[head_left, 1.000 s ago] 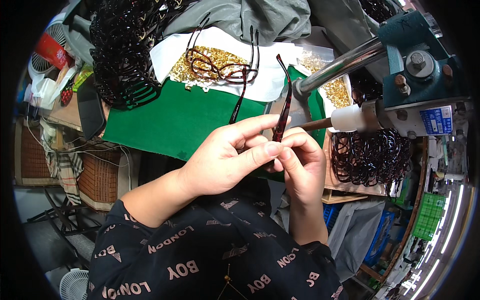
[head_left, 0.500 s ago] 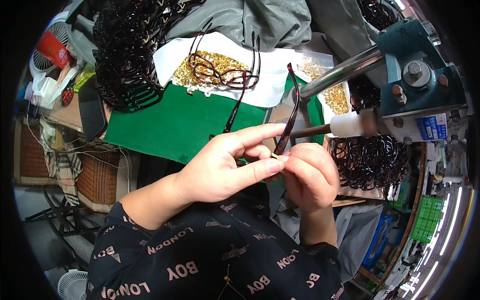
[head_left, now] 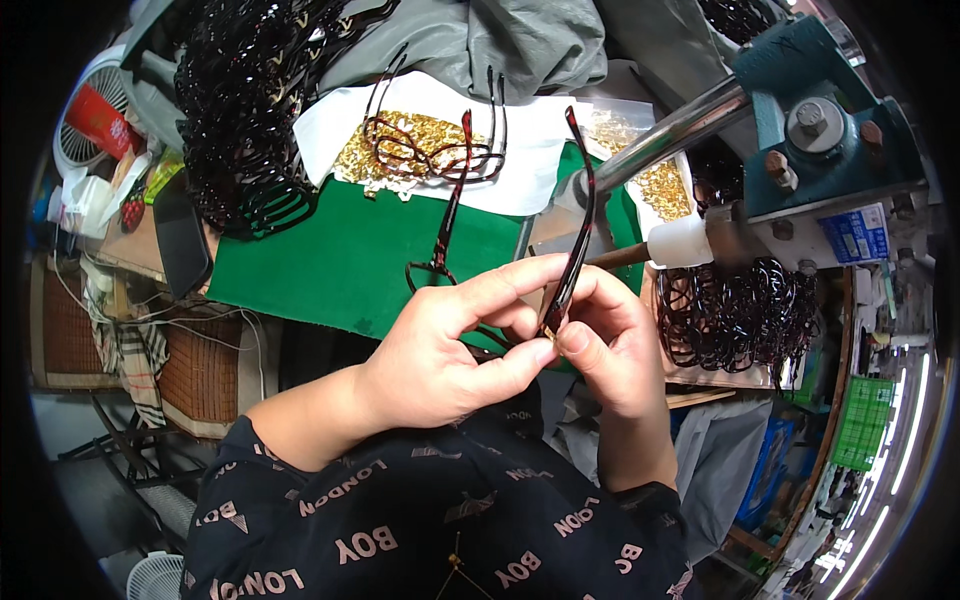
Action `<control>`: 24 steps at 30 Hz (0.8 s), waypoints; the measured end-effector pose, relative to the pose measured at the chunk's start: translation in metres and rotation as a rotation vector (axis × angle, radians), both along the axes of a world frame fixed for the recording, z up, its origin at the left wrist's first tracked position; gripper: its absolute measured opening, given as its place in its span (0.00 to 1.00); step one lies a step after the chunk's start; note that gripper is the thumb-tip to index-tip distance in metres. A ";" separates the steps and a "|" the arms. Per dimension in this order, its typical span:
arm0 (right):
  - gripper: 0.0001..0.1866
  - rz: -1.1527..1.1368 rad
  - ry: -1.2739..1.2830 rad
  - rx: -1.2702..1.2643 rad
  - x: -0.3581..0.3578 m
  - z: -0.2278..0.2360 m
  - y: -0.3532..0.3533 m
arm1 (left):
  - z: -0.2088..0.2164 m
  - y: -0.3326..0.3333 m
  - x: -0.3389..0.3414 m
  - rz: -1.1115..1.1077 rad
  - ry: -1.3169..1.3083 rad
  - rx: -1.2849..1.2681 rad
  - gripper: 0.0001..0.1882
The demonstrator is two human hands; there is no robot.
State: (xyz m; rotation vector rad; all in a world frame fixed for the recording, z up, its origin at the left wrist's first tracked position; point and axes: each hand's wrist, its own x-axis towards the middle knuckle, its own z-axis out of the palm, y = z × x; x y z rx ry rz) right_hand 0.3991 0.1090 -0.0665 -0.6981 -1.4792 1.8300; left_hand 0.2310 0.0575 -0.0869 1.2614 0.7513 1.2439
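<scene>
A dark red-and-black eyeglass frame (head_left: 585,205) is held in front of me with both temples pointing away. My left hand (head_left: 440,340) is closed round the frame's front, thumb and fingers near the right-hand temple's base. My right hand (head_left: 620,335) grips that same corner, its fingers behind the temple and its thumb beside my left thumb tip. Between the thumbs, at the temple's base, shows a small gold-coloured piece (head_left: 549,333). Most of the frame's front is hidden by my left hand; part of one rim shows beyond it.
Another pair of glasses (head_left: 435,160) lies on a heap of small gold pieces (head_left: 360,155) on white paper. Beneath is a green mat (head_left: 290,265). A teal metal machine (head_left: 815,130) with a rod stands close on the right. Dark frames (head_left: 245,120) pile up at left and right.
My right hand has loosened from a tight pinch, its thumb now drawn down and fingers further round the temple. The frame has turned slightly, showing more of its far temple and rim.
</scene>
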 end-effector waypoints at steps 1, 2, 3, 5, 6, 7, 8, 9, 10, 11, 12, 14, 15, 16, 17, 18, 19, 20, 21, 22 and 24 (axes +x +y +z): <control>0.06 -0.019 -0.013 0.006 0.000 0.003 -0.001 | 0.008 0.001 0.000 -0.059 -0.027 -0.072 0.33; 0.06 -0.012 -0.048 0.071 0.003 0.004 0.001 | 0.010 0.001 0.000 -0.093 -0.044 -0.072 0.33; 0.05 -0.006 -0.085 0.140 0.006 0.006 0.003 | 0.012 0.002 0.001 -0.129 -0.061 -0.069 0.34; 0.05 -0.040 -0.134 0.169 0.009 0.015 0.001 | 0.013 0.005 0.005 -0.196 -0.070 -0.074 0.37; 0.06 -0.053 -0.164 0.184 0.010 0.019 -0.001 | 0.011 0.005 0.006 -0.208 -0.040 -0.041 0.38; 0.06 -0.068 -0.198 0.186 0.013 0.021 -0.001 | 0.014 0.007 0.009 -0.220 -0.032 -0.023 0.39; 0.06 -0.083 -0.231 0.187 0.017 0.023 0.000 | 0.016 0.009 0.011 -0.231 -0.023 -0.004 0.40; 0.06 -0.100 -0.246 0.313 0.022 0.024 0.002 | 0.018 0.011 0.014 -0.248 -0.032 0.001 0.40; 0.06 -0.116 -0.261 0.439 0.027 0.024 0.006 | 0.020 0.013 0.017 -0.265 -0.040 0.007 0.41; 0.06 -0.131 -0.276 0.565 0.031 0.025 0.008 | 0.022 0.016 0.020 -0.281 -0.049 0.012 0.41; 0.07 -0.168 -0.318 0.543 0.034 0.033 0.006 | 0.024 0.017 0.023 -0.276 -0.024 0.001 0.41; 0.07 -0.300 -0.342 0.510 0.039 0.035 0.003 | 0.029 0.021 0.031 -0.262 0.026 -0.021 0.41; 0.07 -0.389 -0.359 0.607 0.041 0.034 0.003 | 0.030 0.026 0.036 -0.242 -0.033 -0.031 0.41; 0.06 -0.432 -0.328 0.630 0.041 0.037 0.003 | 0.032 0.031 0.041 -0.220 -0.060 -0.027 0.41; 0.05 -0.482 -0.337 0.649 0.044 0.038 0.003 | 0.034 0.035 0.046 -0.195 -0.087 -0.025 0.41; 0.05 -0.541 -0.354 0.670 0.050 0.042 0.002 | 0.037 0.041 0.051 -0.171 -0.097 -0.012 0.40; 0.04 -0.596 -0.388 0.775 0.056 0.043 0.005 | 0.039 0.047 0.053 -0.138 -0.103 -0.014 0.39; 0.04 -0.682 -0.354 0.830 0.058 0.047 0.006 | 0.038 0.052 0.056 -0.104 -0.102 -0.020 0.38; 0.05 -0.773 -0.317 0.889 0.065 0.052 0.010 | 0.041 0.055 0.058 -0.097 -0.100 -0.050 0.37; 0.06 -0.947 -0.227 0.868 0.065 0.060 0.011 | 0.046 0.055 0.057 -0.108 -0.116 -0.101 0.36; 0.12 -0.720 -0.165 1.342 0.101 0.102 0.030 | 0.048 0.057 0.062 -0.138 -0.133 -0.106 0.35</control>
